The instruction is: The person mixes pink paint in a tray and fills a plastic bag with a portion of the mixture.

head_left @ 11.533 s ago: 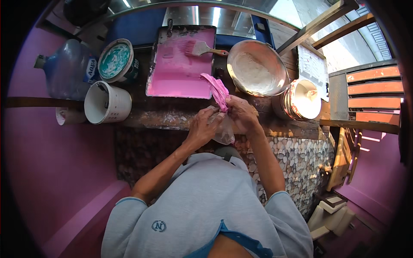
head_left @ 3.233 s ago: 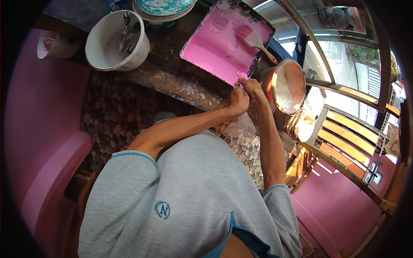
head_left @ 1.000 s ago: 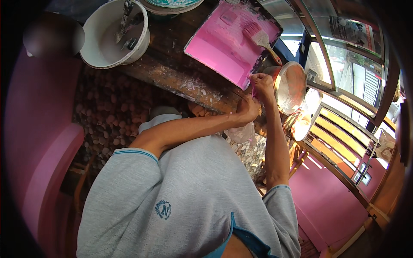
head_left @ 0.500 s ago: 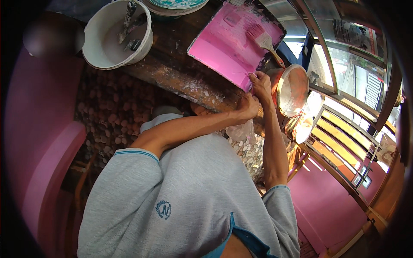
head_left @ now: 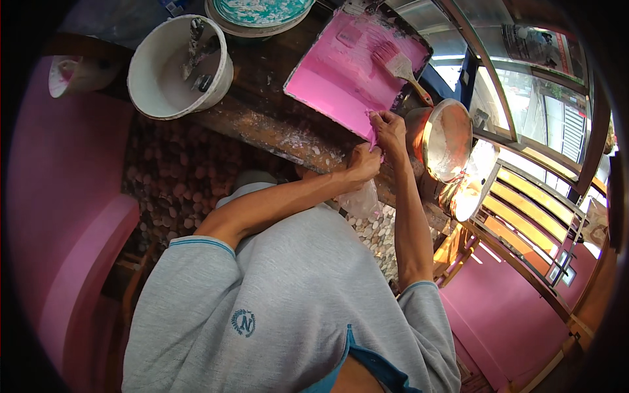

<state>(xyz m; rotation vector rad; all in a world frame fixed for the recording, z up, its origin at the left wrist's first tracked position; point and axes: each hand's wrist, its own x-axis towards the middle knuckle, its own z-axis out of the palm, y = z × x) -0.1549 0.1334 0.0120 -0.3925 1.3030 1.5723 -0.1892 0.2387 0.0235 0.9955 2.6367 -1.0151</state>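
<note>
A clear plastic bag (head_left: 360,200) hangs beneath my left hand (head_left: 364,162), whose fingers are closed on its gathered upper part. Just above, my right hand (head_left: 389,131) pinches the bag's pink-smeared top by the front corner of the paint tray (head_left: 317,115). Pink paint covers the tray's inside. A flat paintbrush (head_left: 397,64) with pink bristles lies across the tray, its handle reaching over the right edge. How much the bag holds is hard to make out.
A white bucket (head_left: 224,84) with paint-stained tools stands left on the wooden bench (head_left: 262,128). Behind it is a teal-topped round container (head_left: 262,10). A paint-smeared can (head_left: 447,141) sits right of my right hand, near glass panes (head_left: 549,108) and a slatted wooden seat (head_left: 524,203).
Both hands have shifted slightly left, and the bag with them. More pink-smeared plastic shows stretched between them. The view has shifted a little; the brush stays on the tray.
</note>
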